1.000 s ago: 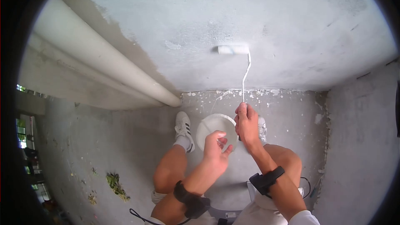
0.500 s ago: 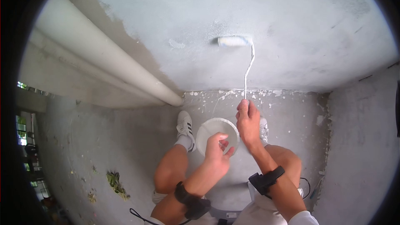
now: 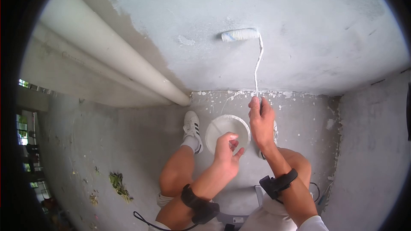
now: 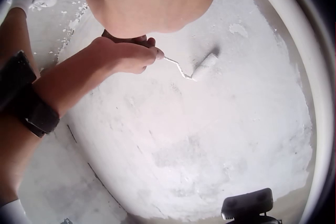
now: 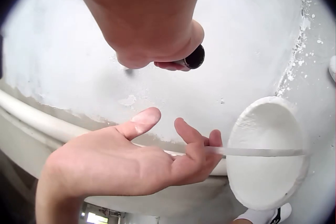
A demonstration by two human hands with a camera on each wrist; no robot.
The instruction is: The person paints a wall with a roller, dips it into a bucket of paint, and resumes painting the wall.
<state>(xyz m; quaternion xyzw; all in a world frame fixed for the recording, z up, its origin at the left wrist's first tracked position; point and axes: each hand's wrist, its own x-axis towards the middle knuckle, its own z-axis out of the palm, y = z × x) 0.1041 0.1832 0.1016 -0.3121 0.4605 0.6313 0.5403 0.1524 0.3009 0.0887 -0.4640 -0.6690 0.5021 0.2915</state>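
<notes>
Against the wall, a white paint roller (image 3: 240,34) lies slightly tilted on its thin bent rod. My right hand (image 3: 262,124) grips its handle, thumb along the top; the black handle end (image 5: 195,57) shows in the right wrist view. To the left and lower, my left hand (image 3: 226,154) has its fingers hooked round the pale strip handle (image 5: 262,152) of a white bucket (image 5: 268,182), thumb held apart. White coating covers the bucket's inside. In the left wrist view the roller (image 4: 205,67) also meets the wall, beyond the right hand (image 4: 126,56).
Thick pale pipes (image 3: 111,42) run along the left side of the wall. White splashes dot the floor (image 3: 299,119) along the wall's foot. Leaves (image 3: 120,186) lie at lower left. A shoe (image 3: 192,124) stands left of the bucket, and another wall (image 3: 376,145) rises at right.
The roller has moved up the wall and tilted a little. My right hand has followed, upward and slightly right. The bucket and left hand have shifted slightly right.
</notes>
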